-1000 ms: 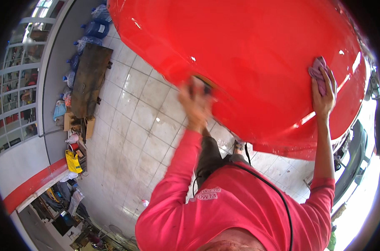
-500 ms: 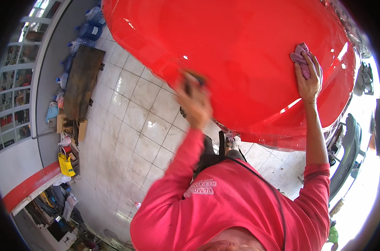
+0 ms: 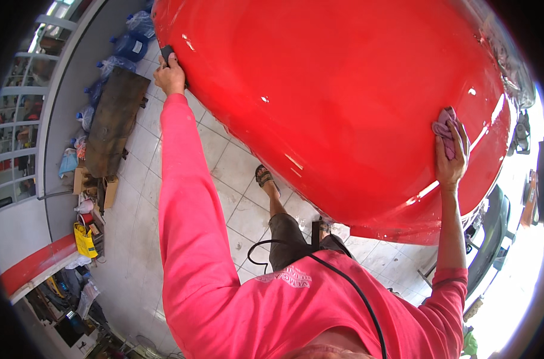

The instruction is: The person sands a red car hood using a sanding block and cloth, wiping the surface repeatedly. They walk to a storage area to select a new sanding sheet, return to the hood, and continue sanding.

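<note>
A glossy red car body panel (image 3: 343, 113), smooth and rounded, fills the upper middle. At its far left edge my left hand (image 3: 170, 78) is closed around a small dark block (image 3: 166, 54), held against the panel's rim. On the right side of the panel my right hand (image 3: 452, 157) presses down a crumpled purple cloth (image 3: 445, 125), fingers bent over it. The left arm is stretched far forward; the right forearm reaches up along the panel's right part.
Left of the tiled floor (image 3: 134, 221) stand a dark wooden bench (image 3: 113, 119), blue water jugs (image 3: 130, 46) and a yellow bag (image 3: 85, 240). A black cable (image 3: 343, 272) crosses my shirt. Grey car parts (image 3: 490, 245) stand at the right.
My left hand has swung forward and left along the panel edge with the dark block. The right hand and cloth sit slightly lower in view. A sandalled foot now shows below the panel.
</note>
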Available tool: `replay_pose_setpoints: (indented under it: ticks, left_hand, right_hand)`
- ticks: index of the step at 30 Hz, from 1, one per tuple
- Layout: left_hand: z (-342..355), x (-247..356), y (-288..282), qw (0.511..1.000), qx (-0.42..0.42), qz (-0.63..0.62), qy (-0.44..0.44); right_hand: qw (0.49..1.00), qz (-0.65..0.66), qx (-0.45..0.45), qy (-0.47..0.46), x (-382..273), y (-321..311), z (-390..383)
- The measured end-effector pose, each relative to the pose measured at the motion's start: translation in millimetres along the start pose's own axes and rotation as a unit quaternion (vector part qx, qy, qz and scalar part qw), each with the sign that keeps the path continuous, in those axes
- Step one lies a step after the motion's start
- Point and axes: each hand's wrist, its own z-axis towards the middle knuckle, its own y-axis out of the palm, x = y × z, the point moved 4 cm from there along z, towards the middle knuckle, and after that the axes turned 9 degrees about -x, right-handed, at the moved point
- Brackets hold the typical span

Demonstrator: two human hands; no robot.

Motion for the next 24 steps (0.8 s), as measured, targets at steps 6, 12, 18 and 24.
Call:
replay_pose_setpoints:
  ticks: [6,12,18,24]
  left_hand:
    - [-322,179,-48,0.923,-0.122,-0.363,0.032]
    - [-414,172,-63,0.927,-0.139,-0.170,0.304]
    - [-37,28,-3,0.990,-0.018,-0.080,0.111]
    - [-92,91,3,0.995,0.011,-0.039,0.093]
  right_hand:
    - [0.998,-0.045,0.004,0.034,-10,-1,2]
    - [0.998,-0.035,-0.003,0.061,-13,-3,-4]
    - [1.000,-0.004,-0.014,0.026,-6,-4,-4]
    - [0.998,-0.046,-0.023,0.035,-2,-2,-2]
